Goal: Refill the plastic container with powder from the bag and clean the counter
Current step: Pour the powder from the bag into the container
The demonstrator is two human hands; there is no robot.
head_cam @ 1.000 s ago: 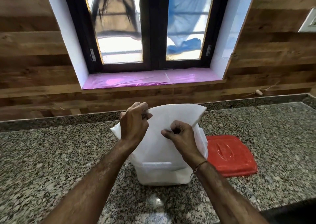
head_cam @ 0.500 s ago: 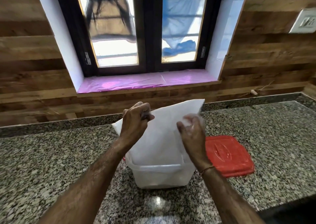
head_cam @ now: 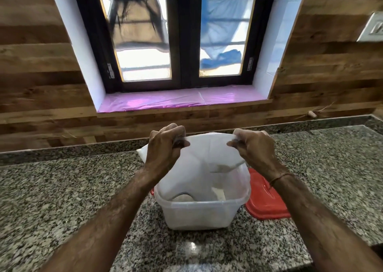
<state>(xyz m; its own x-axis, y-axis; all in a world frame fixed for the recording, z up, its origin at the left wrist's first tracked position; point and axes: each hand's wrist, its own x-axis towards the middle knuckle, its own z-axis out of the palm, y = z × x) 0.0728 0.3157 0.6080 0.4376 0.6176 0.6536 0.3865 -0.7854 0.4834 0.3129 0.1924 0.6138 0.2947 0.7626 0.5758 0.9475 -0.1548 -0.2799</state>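
A white plastic bag (head_cam: pixel 199 168) hangs upside down over a clear plastic container (head_cam: pixel 199 213) on the granite counter (head_cam: pixel 62 199), its lower end inside the tub. My left hand (head_cam: pixel 165 149) pinches the bag's upper left edge. At the upper right edge my right hand (head_cam: pixel 252 147) pinches the bag too, and the top is stretched flat between them. Whether powder lies in the container is hard to tell through its cloudy wall.
A red lid (head_cam: pixel 267 199) lies flat on the counter just right of the container. Behind the counter rises a wooden wall with a dark-framed window and a pink-lined sill (head_cam: pixel 182 101). A white switch plate (head_cam: pixel 373 29) is on the wall at the far right.
My right hand has moved from the bag's middle to its upper right edge, and both hands have pulled the top taut. The bag has lifted, showing more of the container.
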